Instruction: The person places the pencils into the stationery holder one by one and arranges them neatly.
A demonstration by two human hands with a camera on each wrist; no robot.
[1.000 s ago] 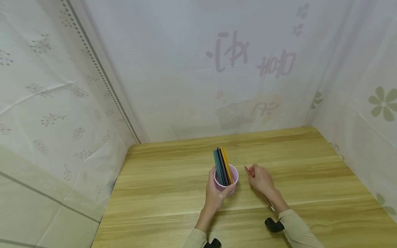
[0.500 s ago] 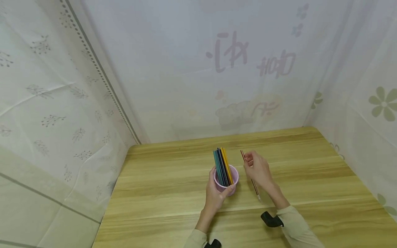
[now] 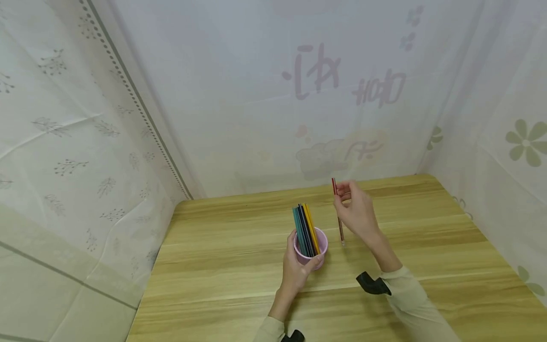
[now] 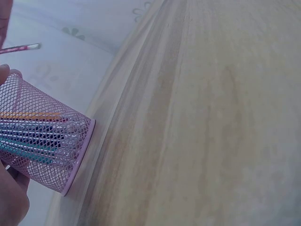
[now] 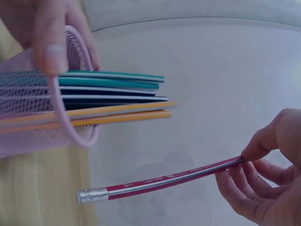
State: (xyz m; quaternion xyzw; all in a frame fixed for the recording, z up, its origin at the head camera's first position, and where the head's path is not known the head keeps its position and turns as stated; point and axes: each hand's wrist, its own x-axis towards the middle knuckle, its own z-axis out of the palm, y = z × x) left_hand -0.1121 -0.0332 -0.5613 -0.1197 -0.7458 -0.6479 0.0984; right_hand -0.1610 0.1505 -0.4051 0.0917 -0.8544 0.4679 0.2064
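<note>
In the head view my left hand [image 3: 294,273] grips a pink mesh pencil cup [image 3: 322,240] standing on the table, thumb at its near rim. Teal pencils [image 3: 299,228], dark pencils [image 3: 306,228] and yellow pencils [image 3: 312,228] lean in it toward the far left. My right hand [image 3: 359,211] pinches a red striped pencil [image 5: 174,178] near its upper end, to the right of the cup and above the table. Its silver ferrule and eraser end [image 5: 91,195] points down. Through the mesh in the left wrist view, the pencils' lower ends show inside the cup [image 4: 42,99].
The wood-grain table [image 3: 222,266] ends at a back edge against a pale printed curtain [image 3: 239,118]. More patterned cloth hangs on the left [image 3: 85,142] and right [image 3: 504,190]. A black wrist mount [image 3: 372,284] juts from the right sleeve.
My right hand has lifted the red pencil off the table area, moving away from me and up, and the pencil has swung from slanted to nearly upright. The left hand and cup have stayed put.
</note>
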